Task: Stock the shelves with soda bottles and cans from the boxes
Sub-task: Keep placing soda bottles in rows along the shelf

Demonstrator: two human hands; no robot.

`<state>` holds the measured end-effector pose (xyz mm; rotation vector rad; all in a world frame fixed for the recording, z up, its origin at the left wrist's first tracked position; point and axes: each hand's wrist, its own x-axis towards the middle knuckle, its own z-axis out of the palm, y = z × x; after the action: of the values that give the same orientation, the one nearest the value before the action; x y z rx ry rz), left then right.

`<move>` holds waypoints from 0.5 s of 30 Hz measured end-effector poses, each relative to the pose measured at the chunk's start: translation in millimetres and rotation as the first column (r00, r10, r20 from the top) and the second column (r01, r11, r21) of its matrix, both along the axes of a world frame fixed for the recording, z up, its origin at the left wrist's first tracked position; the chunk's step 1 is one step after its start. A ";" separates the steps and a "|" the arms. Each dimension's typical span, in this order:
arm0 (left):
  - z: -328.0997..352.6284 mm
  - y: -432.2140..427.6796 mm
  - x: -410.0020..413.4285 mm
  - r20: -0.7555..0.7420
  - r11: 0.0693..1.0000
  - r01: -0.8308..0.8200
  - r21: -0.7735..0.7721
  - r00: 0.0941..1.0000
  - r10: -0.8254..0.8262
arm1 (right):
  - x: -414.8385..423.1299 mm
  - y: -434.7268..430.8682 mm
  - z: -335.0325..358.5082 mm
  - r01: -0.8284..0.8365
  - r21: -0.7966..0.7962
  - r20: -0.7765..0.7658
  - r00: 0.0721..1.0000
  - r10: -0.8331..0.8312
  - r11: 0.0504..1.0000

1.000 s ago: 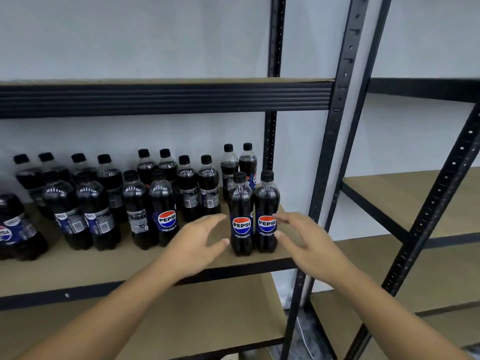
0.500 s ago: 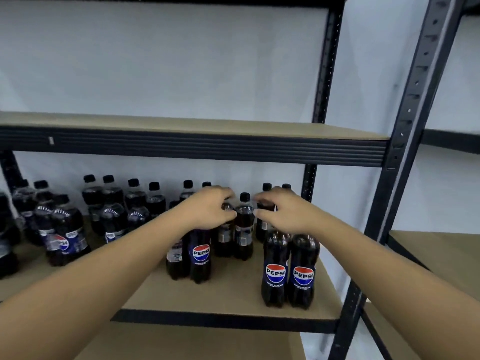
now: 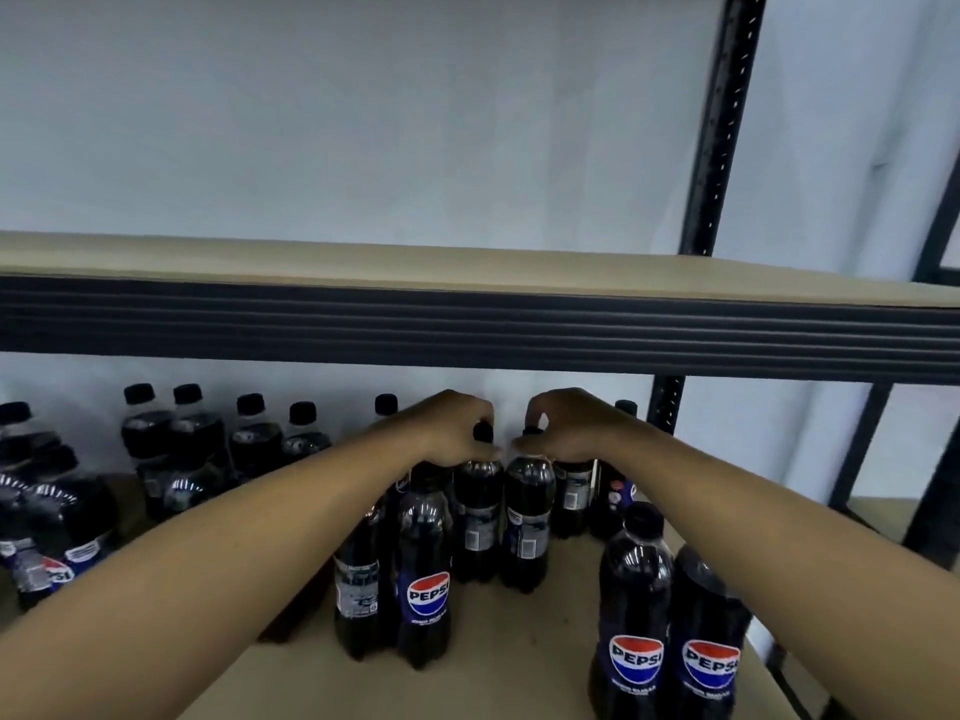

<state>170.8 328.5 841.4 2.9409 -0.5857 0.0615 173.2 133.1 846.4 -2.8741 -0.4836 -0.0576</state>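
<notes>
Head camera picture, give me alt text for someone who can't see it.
The left hand grips the top of one dark soda bottle and the right hand the top of the neighbour bottle, both standing on a shelf board. More Pepsi bottles stand around them, beneath an upper shelf.

Left hand and right hand reach forward side by side; fingers curled downward, gripping.

Dark cola bottles with black caps and red-white-blue labels.
</notes>
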 end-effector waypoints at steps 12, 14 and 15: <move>9.9 -49.9 3.3 -0.020 0.961 0.273 -0.048 0.962 -0.274 | -16.8 -63.2 19.5 -0.050 -0.154 0.014 0.999 0.052 0.987; 12.8 -64.0 5.0 -0.016 0.943 0.326 -0.060 0.945 -0.328 | -21.7 -77.3 20.8 -0.027 -0.143 0.002 1.000 0.027 0.989; 13.6 -70.5 5.6 -0.012 0.932 0.357 -0.064 0.933 -0.358 | -24.5 -83.2 21.4 -0.012 -0.142 -0.004 1.000 0.012 0.990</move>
<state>176.4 258.0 855.0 2.7219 -1.0842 0.0041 148.7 49.9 867.8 -3.0092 -0.5248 -0.0175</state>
